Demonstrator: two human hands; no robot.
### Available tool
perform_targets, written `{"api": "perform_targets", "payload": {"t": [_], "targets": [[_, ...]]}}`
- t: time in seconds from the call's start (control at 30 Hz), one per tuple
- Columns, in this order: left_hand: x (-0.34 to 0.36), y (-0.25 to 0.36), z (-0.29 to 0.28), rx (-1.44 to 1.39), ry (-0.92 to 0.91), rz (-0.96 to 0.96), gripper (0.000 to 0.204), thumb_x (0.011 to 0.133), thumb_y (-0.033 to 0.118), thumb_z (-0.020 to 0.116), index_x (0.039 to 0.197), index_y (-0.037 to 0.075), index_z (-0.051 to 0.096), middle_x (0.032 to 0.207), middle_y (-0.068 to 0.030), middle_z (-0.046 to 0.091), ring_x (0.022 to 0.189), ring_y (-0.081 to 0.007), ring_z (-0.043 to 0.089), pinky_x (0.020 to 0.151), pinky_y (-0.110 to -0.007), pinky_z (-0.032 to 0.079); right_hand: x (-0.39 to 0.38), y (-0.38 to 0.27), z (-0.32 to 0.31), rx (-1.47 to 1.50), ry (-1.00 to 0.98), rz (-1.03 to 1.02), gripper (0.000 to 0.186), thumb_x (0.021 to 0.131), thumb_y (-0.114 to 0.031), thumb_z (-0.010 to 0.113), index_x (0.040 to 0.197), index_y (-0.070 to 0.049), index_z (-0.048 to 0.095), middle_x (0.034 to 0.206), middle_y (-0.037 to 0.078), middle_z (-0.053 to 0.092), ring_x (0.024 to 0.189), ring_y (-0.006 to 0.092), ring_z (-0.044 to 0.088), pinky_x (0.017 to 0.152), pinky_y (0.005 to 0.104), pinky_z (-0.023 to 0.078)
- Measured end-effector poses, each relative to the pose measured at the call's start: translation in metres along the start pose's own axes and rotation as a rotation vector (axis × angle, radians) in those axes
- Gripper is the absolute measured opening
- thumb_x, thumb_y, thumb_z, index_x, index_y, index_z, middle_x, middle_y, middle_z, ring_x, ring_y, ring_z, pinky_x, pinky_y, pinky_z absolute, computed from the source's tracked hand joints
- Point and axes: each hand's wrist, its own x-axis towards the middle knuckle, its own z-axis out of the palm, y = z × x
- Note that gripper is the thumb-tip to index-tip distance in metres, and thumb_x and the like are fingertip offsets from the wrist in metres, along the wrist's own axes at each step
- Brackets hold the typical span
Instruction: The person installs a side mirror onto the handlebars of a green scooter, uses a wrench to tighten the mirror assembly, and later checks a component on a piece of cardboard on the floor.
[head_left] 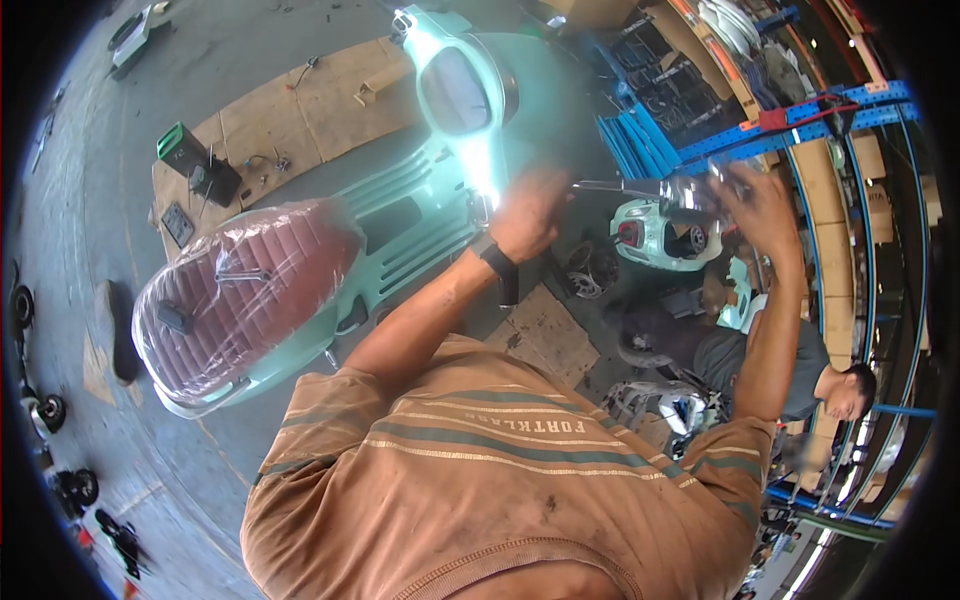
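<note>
A pale green scooter stands before me, its red quilted seat wrapped in clear plastic. My left hand, with a dark band on the wrist, is closed beside the scooter's front part, at the end of a thin metal rod. That rod runs right into a shiny chrome part whose exact kind I cannot make out. Around its right end curl the fingers of my right hand, slightly blurred. On the plastic over the seat lie a metal tool and a small dark box.
Cardboard sheets cover the floor left of the scooter, with a green and black container on them. At right, a person is low beside scooter parts and another pale green body piece. Blue shelving holds boxes.
</note>
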Motion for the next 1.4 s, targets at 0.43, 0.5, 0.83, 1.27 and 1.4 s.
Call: {"api": "perform_targets", "payload": {"t": [0.43, 0.5, 0.83, 1.27, 1.4], "targets": [[-0.026, -0.010, 0.028, -0.317, 0.078, -0.042, 0.038, 0.086, 0.012, 0.057, 0.123, 0.003, 0.053, 0.118, -0.0178, 0.056, 0.104, -0.0318, 0.055, 0.089, -0.042, 0.045, -0.026, -0.133, 0.010, 0.708, -0.301, -0.824, 0.020, 0.091, -0.021, 0.060, 0.099, -0.003, 0.063, 0.062, 0.010, 0.060, 0.050, 0.0245, 0.058, 0.052, 0.0333, 0.048], [-0.022, -0.002, 0.017, -0.179, 0.109, -0.059, 0.031, 0.086, 0.017, 0.062, 0.113, 0.003, 0.056, 0.103, -0.0153, 0.059, 0.095, -0.0289, 0.056, 0.082, -0.040, 0.045, 0.013, -0.162, 0.008, 0.297, -0.055, -0.858, 0.025, 0.092, -0.029, 0.054, 0.101, -0.007, 0.064, 0.072, 0.009, 0.064, 0.059, 0.0277, 0.061, 0.055, 0.0369, 0.050], [0.006, 0.013, 0.004, 0.182, 0.087, -0.248, 0.025, 0.083, 0.016, 0.069, 0.098, 0.000, 0.059, 0.083, -0.0149, 0.062, 0.070, -0.0271, 0.059, 0.063, -0.035, 0.048, 0.071, -0.063, -0.044, -0.400, -0.386, -0.100, 0.034, 0.089, -0.030, 0.053, 0.095, 0.000, 0.069, 0.087, 0.023, 0.067, 0.082, 0.0325, 0.066, 0.074, 0.0433, 0.050], [-0.024, 0.022, 0.023, -0.567, 0.353, -0.161, 0.038, 0.083, 0.012, 0.065, 0.116, 0.002, 0.052, 0.104, -0.0117, 0.059, 0.097, -0.0216, 0.057, 0.081, -0.033, 0.047, -0.047, -0.087, 0.019, 1.211, -0.648, -0.807, 0.027, 0.095, -0.019, 0.052, 0.109, 0.003, 0.060, 0.083, 0.014, 0.069, 0.070, 0.0190, 0.064, 0.064, 0.0320, 0.050], [0.032, 0.067, -0.017, -0.031, 0.213, -0.129, 0.028, 0.082, 0.009, 0.059, 0.107, -0.001, 0.052, 0.092, -0.0105, 0.058, 0.085, -0.0170, 0.056, 0.074, -0.032, 0.048, -0.060, -0.019, 0.019, 1.230, -0.278, -0.620, 0.027, 0.097, -0.023, 0.048, 0.102, 0.001, 0.059, 0.082, 0.008, 0.060, 0.072, 0.0153, 0.061, 0.061, 0.0264, 0.046]]}}
